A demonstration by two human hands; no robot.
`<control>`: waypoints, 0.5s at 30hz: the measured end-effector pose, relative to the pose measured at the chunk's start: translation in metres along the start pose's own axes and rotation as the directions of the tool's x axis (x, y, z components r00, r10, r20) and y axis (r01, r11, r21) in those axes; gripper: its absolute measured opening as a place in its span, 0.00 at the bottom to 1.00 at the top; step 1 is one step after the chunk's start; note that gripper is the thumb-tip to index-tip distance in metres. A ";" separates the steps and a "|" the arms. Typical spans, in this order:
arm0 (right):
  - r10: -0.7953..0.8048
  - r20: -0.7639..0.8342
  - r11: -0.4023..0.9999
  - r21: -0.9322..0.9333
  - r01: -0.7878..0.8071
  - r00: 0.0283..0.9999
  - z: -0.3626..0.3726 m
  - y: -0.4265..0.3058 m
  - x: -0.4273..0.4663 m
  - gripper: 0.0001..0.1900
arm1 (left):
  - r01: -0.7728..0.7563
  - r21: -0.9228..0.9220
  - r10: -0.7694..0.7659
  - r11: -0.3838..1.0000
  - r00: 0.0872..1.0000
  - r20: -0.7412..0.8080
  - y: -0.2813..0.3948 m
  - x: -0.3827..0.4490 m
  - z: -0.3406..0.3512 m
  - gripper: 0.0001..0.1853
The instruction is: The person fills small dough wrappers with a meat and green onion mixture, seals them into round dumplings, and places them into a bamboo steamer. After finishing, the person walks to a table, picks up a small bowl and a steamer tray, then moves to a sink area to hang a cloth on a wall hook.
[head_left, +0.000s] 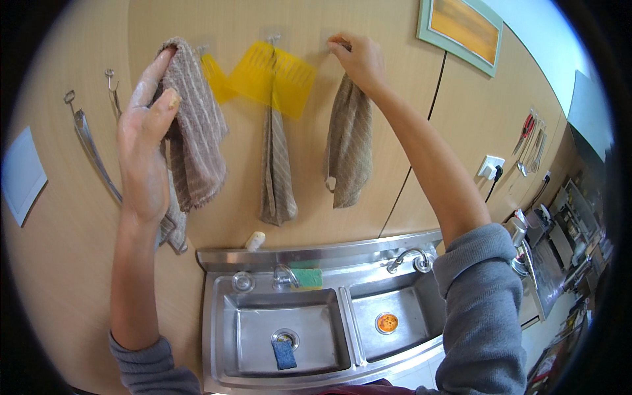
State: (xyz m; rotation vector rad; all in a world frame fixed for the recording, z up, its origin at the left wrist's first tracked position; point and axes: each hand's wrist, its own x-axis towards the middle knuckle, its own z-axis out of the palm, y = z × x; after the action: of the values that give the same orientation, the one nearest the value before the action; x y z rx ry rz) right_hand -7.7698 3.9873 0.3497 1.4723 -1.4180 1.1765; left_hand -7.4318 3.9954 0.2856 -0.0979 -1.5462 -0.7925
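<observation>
My left hand (150,128), whitish and wet-looking, holds up a brown striped cloth (197,123) that drapes over its fingers. My right hand (358,57) is raised at a wall hook, its fingers pinched at the top of a hanging brown-grey striped cloth (350,143). Between the hands, another striped cloth (279,173) hangs from a hook (273,38), behind a slotted yellow plastic scraper (276,76). A second yellow plastic piece (215,79) is partly hidden by the cloth in my left hand. One more greyish cloth (174,224) hangs behind my left wrist.
Below is a double steel sink (345,316) with two faucets, a green sponge (307,278) and a blue scouring pad (284,354) near the left drain. Metal tongs (94,148) hang at left. Red-handled scissors (526,129), utensils and a plugged socket (491,168) are on the right wall.
</observation>
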 end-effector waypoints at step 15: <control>-0.293 0.147 0.799 -0.506 0.326 0.945 0.003 0.016 -0.034 0.08 | 0.077 -0.019 -0.077 0.997 0.997 0.017 -0.001 -0.006 -0.002 0.33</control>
State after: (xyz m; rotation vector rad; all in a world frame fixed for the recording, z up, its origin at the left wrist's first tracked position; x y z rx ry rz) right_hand -7.7837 3.9930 0.3152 1.2823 -1.3329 0.4817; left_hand -7.4295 3.9954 0.2793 -0.0596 -1.5656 -0.8699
